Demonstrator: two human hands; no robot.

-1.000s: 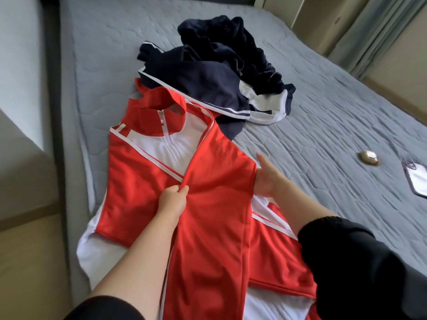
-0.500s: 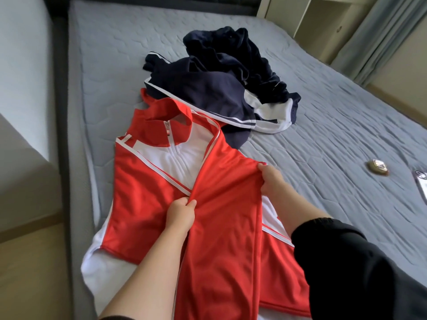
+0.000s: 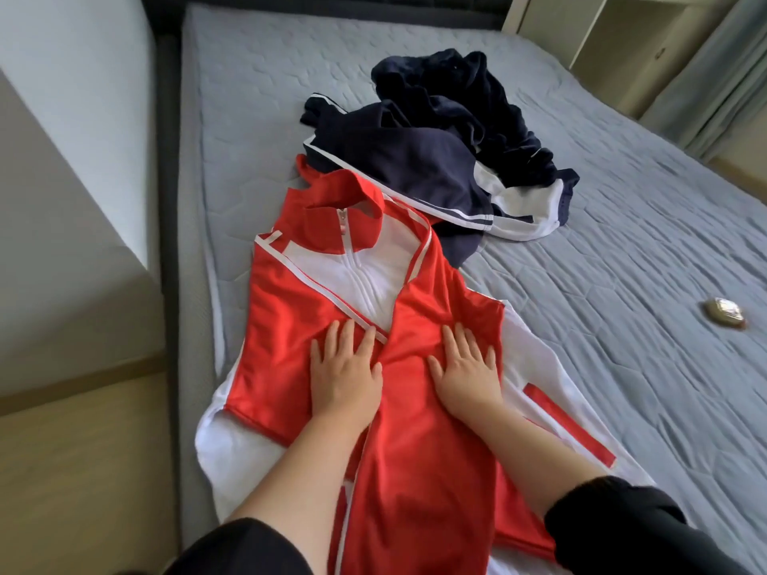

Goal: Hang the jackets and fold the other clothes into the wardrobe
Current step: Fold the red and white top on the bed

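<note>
Two flat palms press the cloth: the left hand (image 3: 345, 369) and the right hand (image 3: 465, 367) lie side by side, fingers spread straight, on the chest of a red and white zip-up track jacket (image 3: 423, 450). It is spread on the grey quilted mattress (image 3: 622, 259), collar away from the person, long axis running from them up the bed. Thin, slippery and limp by the look of it; shoulders seem the best hold. Beyond lies a heap of navy and white clothes (image 3: 436, 159).
</note>
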